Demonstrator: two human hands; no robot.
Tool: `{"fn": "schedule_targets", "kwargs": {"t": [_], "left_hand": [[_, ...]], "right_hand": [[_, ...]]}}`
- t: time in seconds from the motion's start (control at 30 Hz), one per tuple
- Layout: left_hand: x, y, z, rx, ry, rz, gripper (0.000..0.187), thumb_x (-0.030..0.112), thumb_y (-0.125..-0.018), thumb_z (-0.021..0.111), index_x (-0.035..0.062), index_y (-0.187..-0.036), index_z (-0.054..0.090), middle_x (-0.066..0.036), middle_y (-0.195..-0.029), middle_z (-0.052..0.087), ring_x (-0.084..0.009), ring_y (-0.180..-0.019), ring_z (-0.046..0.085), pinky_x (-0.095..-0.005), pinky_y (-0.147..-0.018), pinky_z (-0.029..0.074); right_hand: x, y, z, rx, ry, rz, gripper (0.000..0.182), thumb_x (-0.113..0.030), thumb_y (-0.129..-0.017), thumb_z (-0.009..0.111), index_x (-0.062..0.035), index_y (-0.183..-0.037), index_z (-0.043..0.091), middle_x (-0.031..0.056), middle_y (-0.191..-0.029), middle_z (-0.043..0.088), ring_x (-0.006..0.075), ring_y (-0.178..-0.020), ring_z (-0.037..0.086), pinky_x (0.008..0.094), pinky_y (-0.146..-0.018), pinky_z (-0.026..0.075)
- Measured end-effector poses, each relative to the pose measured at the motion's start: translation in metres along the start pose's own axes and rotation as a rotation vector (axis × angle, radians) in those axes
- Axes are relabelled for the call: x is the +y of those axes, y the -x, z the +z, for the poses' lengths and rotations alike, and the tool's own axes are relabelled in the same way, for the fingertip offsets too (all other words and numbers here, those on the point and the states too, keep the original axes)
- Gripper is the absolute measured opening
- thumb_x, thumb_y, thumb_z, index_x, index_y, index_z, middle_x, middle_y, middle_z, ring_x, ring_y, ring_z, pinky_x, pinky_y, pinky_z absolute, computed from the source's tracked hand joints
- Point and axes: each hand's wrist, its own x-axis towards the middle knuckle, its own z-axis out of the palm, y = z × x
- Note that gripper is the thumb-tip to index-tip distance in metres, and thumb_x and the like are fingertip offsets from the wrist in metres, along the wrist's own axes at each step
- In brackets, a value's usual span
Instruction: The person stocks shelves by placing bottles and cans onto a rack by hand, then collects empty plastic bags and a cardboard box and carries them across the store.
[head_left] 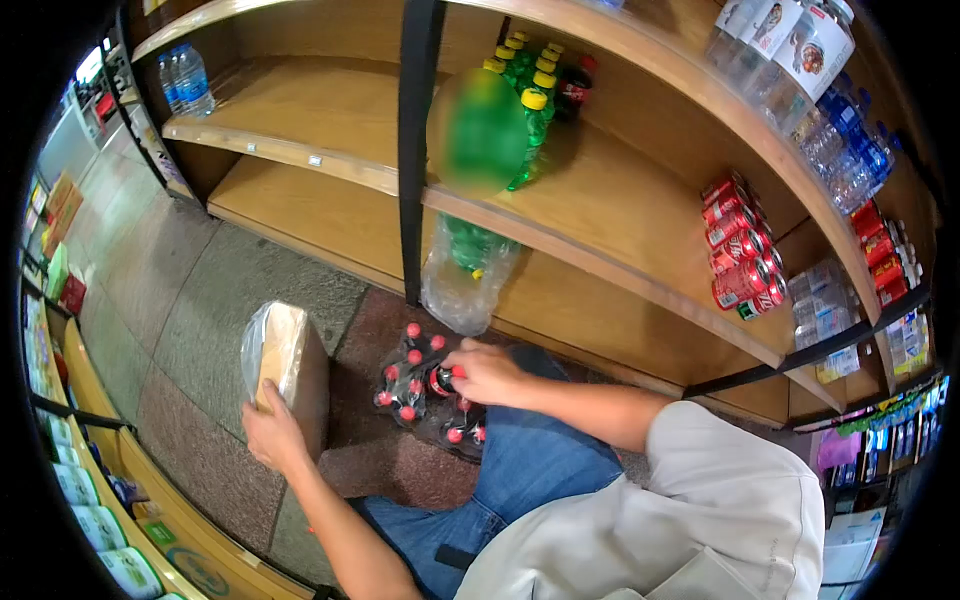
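Crouched on the floor, I have my left hand [272,432] against the near end of a plastic-wrapped cardboard box [312,375], thumb on its pale top and the other fingers partly hidden. My right hand [486,374] grips a dark cola bottle [441,382] with a red cap. Around that bottle stand several more red-capped cola bottles [405,388] in torn clear wrap on the dark floor. Part of the pack is hidden by my right hand and jeans.
Green bottles with yellow caps [535,110] stand on the shelf ahead, partly blurred. Below them, a clear plastic bag [462,275] holds green bottles. Red cola cans [740,245] are stacked to the right. Water bottles [187,80] sit far left. A black post [415,150] divides the shelves.
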Motion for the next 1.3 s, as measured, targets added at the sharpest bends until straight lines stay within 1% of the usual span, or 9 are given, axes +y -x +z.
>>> {"fn": "schedule_targets", "kwargs": {"t": [0.03,0.13,0.17,0.23,0.37,0.43,0.6,0.97,1.3], "left_hand": [[-0.004,0.003,0.010,0.037,0.023,0.027,0.077,0.065,-0.092,0.048,-0.0025,-0.126,0.058,-0.027,-0.122,0.062,-0.0428,-0.109,0.061,-0.0491,-0.094,0.046],[-0.023,-0.011,-0.013,0.105,-0.071,0.074,0.076,0.064,-0.093,0.046,-0.0040,-0.124,0.058,-0.027,-0.120,0.062,-0.0437,-0.108,0.061,-0.0498,-0.092,0.047],[-0.014,-0.017,-0.013,0.120,-0.082,0.064,0.075,0.064,-0.094,0.045,-0.0041,-0.124,0.058,-0.027,-0.119,0.062,-0.0440,-0.107,0.061,-0.0501,-0.091,0.047],[0.002,-0.003,-0.003,0.070,-0.040,0.057,0.075,0.063,-0.094,0.044,-0.0043,-0.124,0.058,-0.027,-0.119,0.062,-0.0441,-0.107,0.061,-0.0503,-0.091,0.047],[0.003,-0.001,-0.002,0.065,-0.035,0.039,0.074,0.062,-0.095,0.044,-0.0050,-0.124,0.058,-0.028,-0.118,0.062,-0.0444,-0.106,0.061,-0.0509,-0.091,0.047],[-0.001,-0.005,0.004,0.092,-0.032,0.056,0.074,0.062,-0.095,0.044,-0.0053,-0.123,0.057,-0.028,-0.118,0.062,-0.0447,-0.106,0.061,-0.0511,-0.090,0.047],[0.009,0.006,-0.007,0.070,-0.028,0.050,0.072,0.060,-0.095,0.045,-0.0054,-0.121,0.059,-0.029,-0.115,0.063,-0.0460,-0.105,0.061,-0.0509,-0.090,0.047],[0.005,0.004,0.000,0.126,-0.066,0.040,0.070,0.060,-0.095,0.046,-0.0045,-0.117,0.060,-0.030,-0.112,0.063,-0.0475,-0.103,0.060,-0.0524,-0.089,0.046],[0.009,0.006,0.001,0.110,-0.071,0.017,0.068,0.060,-0.095,0.046,-0.0025,-0.117,0.060,-0.028,-0.114,0.063,-0.0468,-0.103,0.061,-0.0523,-0.089,0.047]], "right_hand": [[-0.010,0.021,-0.043,0.038,-0.031,-0.005,0.030,-0.024,-0.081,0.070,-0.0120,-0.109,0.070,0.0080,-0.090,0.061,0.0253,-0.088,0.063,0.0436,-0.080,0.051],[-0.026,0.059,-0.149,0.169,-0.353,-0.116,0.027,-0.020,-0.084,0.074,-0.0085,-0.108,0.068,0.0038,-0.094,0.064,0.0147,-0.090,0.063,0.0298,-0.078,0.051],[-0.022,0.068,-0.193,0.172,-0.696,0.025,0.033,-0.018,-0.086,0.075,-0.0068,-0.114,0.064,0.0000,-0.097,0.064,0.0105,-0.090,0.062,0.0267,-0.078,0.051],[0.000,0.080,-0.272,0.520,-0.696,-0.019,0.036,-0.015,-0.086,0.074,-0.0057,-0.119,0.062,-0.0034,-0.094,0.063,0.0071,-0.084,0.061,0.0249,-0.073,0.051],[0.068,0.036,-0.377,0.733,0.175,0.591,0.046,-0.035,-0.089,0.068,-0.0066,-0.124,0.062,0.0112,-0.096,0.068,0.0207,-0.086,0.067,0.0335,-0.076,0.053],[0.171,-0.024,-0.387,1.014,0.621,0.317,0.044,-0.037,-0.089,0.065,-0.0058,-0.121,0.063,0.0199,-0.103,0.068,0.0327,-0.093,0.066,0.0416,-0.084,0.052],[0.240,-0.089,-0.413,1.025,0.712,0.315,0.038,-0.032,-0.090,0.062,-0.0034,-0.114,0.064,0.0221,-0.111,0.066,0.0380,-0.104,0.063,0.0444,-0.090,0.050],[0.201,-0.204,-0.427,0.888,0.717,0.149,0.039,-0.032,-0.087,0.064,-0.0032,-0.113,0.065,0.0218,-0.112,0.066,0.0374,-0.105,0.063,0.0448,-0.092,0.050],[0.216,-0.183,-0.447,0.928,0.735,0.012,0.039,-0.031,-0.085,0.066,-0.0033,-0.112,0.065,0.0212,-0.110,0.067,0.0363,-0.104,0.063,0.0449,-0.091,0.050]]}}
